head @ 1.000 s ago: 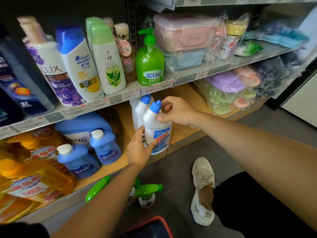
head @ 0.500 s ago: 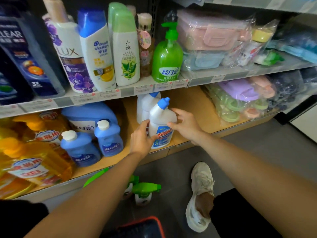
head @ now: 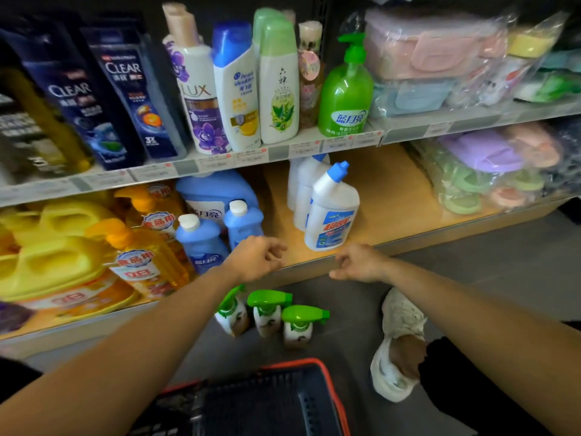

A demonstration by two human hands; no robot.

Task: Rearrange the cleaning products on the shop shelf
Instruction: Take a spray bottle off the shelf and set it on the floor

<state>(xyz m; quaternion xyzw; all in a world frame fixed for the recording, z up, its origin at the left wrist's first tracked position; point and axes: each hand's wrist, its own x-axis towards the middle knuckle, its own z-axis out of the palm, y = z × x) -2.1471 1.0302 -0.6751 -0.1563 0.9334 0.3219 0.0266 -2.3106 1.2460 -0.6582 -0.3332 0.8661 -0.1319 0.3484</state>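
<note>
**White plastic toilet-cleaner bottles with angled blue caps (head: 331, 212) stand on the shelf; both hands are empty**

These toilet-cleaner bottles stand upright in a short row on the pale wooden lower shelf (head: 393, 196). The front one is near the shelf's lip and the next is just behind it, touching or nearly so. The left hand (head: 256, 258) hovers before the lip, just beside the small blue plastic detergent bottles with white caps (head: 201, 240). The right hand (head: 358, 262) hangs a little below the front bottle. Each hand has loosely curled fingers and grips nothing.

Three small spray bottles with green trigger heads (head: 270, 313) stand close together on the grey floor under the shelf. They probably still need a place on it. A dark plastic basket with an orange-red rim (head: 283, 401) sits nearer the person.

The main risk is the front bottle. It is tall and narrow, its neck leans to one side, and it stands close to the edge. A wrist brushing it on the way past could tip it off the shelf. The left hand could likewise knock over the blue detergent bottles. The white shoe (head: 399, 325) is near the sprays on the floor, so a careless step could topple them. Grabbing a spray bottle by its trigger might make it squirt.
</note>
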